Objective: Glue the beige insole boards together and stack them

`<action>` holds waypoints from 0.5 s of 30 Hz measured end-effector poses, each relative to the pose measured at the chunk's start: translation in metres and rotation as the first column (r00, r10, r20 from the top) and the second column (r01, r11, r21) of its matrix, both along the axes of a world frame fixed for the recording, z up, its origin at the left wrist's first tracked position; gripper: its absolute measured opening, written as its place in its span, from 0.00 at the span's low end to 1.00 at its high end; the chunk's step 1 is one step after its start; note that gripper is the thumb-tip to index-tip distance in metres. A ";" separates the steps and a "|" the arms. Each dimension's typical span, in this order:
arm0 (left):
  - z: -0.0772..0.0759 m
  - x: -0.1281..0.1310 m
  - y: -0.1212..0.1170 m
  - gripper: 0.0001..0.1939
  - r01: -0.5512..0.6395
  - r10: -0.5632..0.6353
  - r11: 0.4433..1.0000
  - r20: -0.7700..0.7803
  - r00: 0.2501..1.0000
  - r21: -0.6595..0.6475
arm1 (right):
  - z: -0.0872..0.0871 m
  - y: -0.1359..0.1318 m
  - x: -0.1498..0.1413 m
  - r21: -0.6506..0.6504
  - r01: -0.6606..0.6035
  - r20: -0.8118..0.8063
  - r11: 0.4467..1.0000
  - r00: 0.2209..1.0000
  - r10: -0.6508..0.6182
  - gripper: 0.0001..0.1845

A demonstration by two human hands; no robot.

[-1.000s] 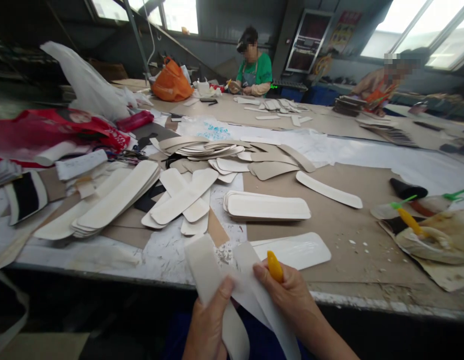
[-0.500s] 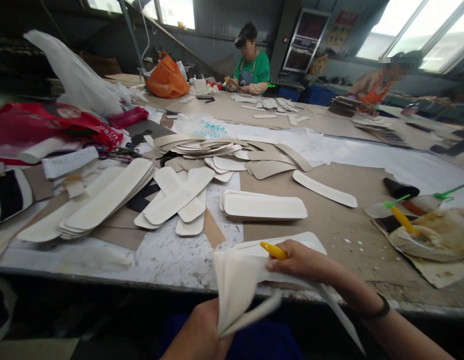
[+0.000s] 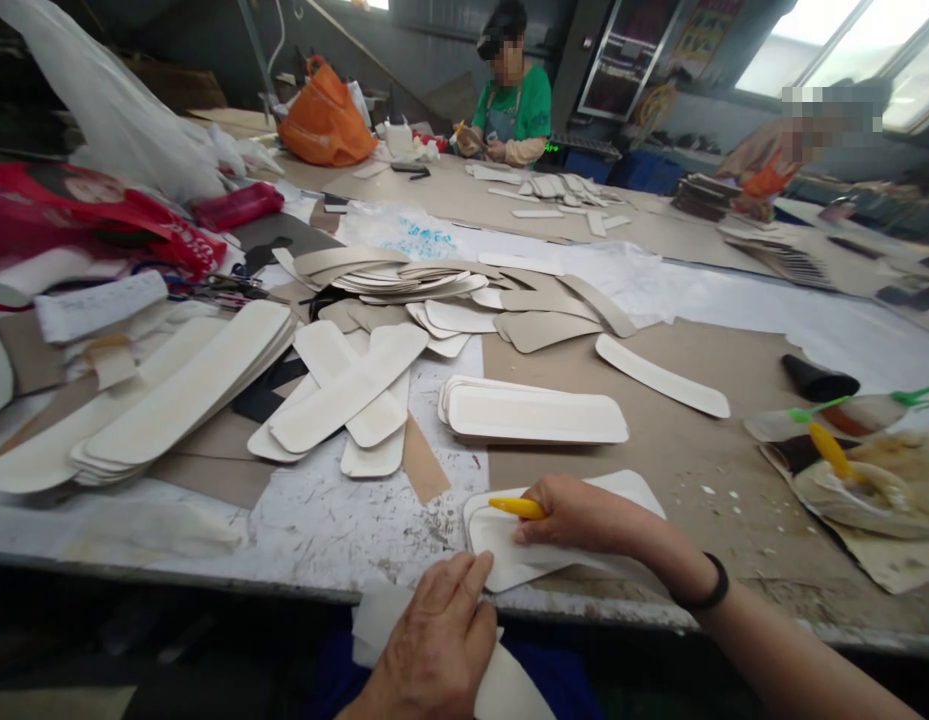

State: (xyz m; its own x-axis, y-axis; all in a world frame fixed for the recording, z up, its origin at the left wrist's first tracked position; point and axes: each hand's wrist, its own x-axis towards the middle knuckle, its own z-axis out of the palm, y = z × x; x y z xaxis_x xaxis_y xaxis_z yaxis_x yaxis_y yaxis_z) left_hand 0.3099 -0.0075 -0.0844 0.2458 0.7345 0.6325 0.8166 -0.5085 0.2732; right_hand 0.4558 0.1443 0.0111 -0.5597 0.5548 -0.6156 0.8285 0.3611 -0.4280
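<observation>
My left hand [image 3: 434, 640] is closed around a sheaf of thin white sheets [image 3: 378, 615], below the table's front edge. Its fingertips reach the near left corner of the white rounded panels [image 3: 629, 492] lying at that edge. Over these panels, my right hand [image 3: 565, 515] grips a yellow-handled tool [image 3: 515, 507], with the tapered handle end pointing left. The tool's working end is hidden by the hand. Just behind lies a neat stack of white rounded strips [image 3: 539, 415].
Crossed white strips [image 3: 359, 390] and a fanned stack [image 3: 186, 390] lie left. Grey-brown pieces [image 3: 554, 330] are heaped behind. At right are a stained pouch [image 3: 884, 490] with a yellow handle and a black cone [image 3: 818, 376]. Two people [image 3: 513, 105] work across the table.
My left hand has turned over and moved up to the panel's corner, with the fanned sheets now folded down beneath it. My right hand has shifted slightly left. The view has tilted down.
</observation>
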 end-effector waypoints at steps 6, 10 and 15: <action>0.007 -0.004 0.004 0.12 0.008 -0.017 0.994 -0.078 0.997 -0.110 | -0.005 0.000 -0.002 0.025 -0.044 0.034 0.999 0.999 0.043 0.12; 0.017 -0.011 0.005 0.12 0.051 -0.104 0.970 -0.218 0.970 -0.236 | -0.002 -0.002 -0.008 0.058 -0.065 0.062 0.996 0.996 0.062 0.11; 0.013 -0.014 0.006 0.15 0.072 -0.113 0.985 -0.274 0.955 -0.156 | 0.013 -0.002 0.031 0.085 -0.040 0.087 0.996 0.996 0.033 0.09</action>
State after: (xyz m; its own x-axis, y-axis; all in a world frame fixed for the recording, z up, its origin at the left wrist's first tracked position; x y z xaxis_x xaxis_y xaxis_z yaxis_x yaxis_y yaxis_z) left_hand 0.2958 -0.0013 -0.0718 0.4692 0.7777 0.4184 0.8220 -0.5578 0.1151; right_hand 0.4863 0.1426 0.0242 -0.5279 0.5884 -0.6125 0.8464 0.4246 -0.3216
